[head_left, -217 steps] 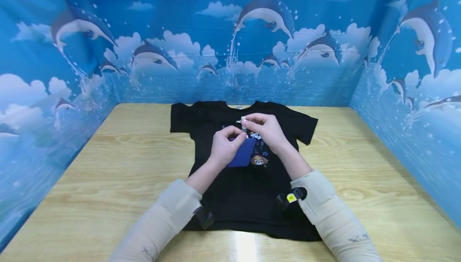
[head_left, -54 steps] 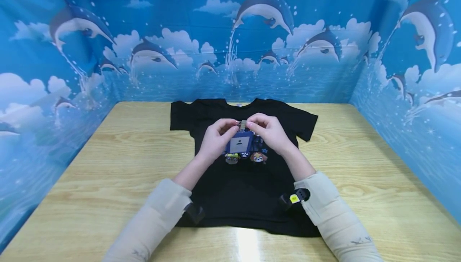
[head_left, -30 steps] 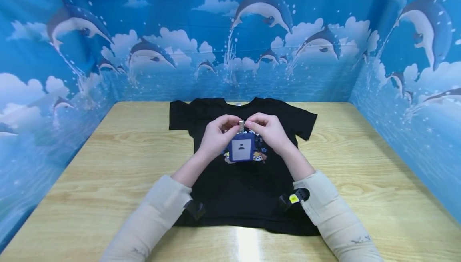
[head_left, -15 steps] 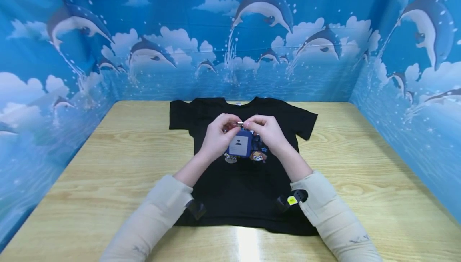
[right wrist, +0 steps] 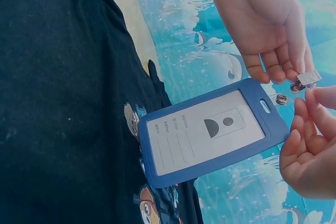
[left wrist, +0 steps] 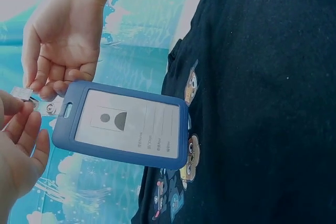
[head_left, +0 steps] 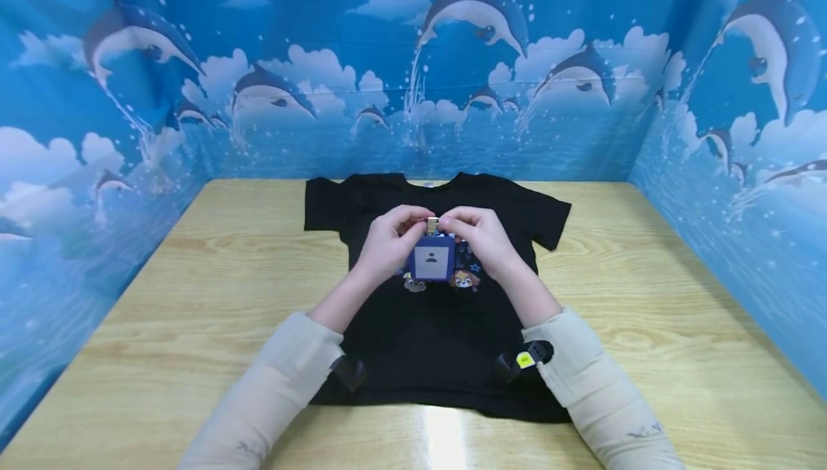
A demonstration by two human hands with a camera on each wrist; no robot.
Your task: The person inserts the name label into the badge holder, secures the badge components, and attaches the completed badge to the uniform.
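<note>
A blue badge holder point(head_left: 431, 262) with a white card hangs over the chest of a black T-shirt point(head_left: 446, 341) laid out flat. Its card side, printed with a person icon, faces the head camera. A short clear strap with a metal snap joins the holder to a silver clip point(right wrist: 307, 80). My left hand point(head_left: 390, 244) pinches one side of that clip with thumb and fingertips. From the other side my right hand point(head_left: 478, 233) pinches it too, thumb and index finger at the metal. The fingertips partly cover the clip.
Cartoon dog prints point(head_left: 464, 280) show on the shirt around the badge. The shirt lies on a wooden table point(head_left: 245, 298). A blue dolphin-patterned curtain point(head_left: 362, 125) stands along the back and both sides.
About seven seconds ago the holder showed a plain blue side; now its card faces up. Since half a second ago the badge has straightened and the clip shows more of its face.
</note>
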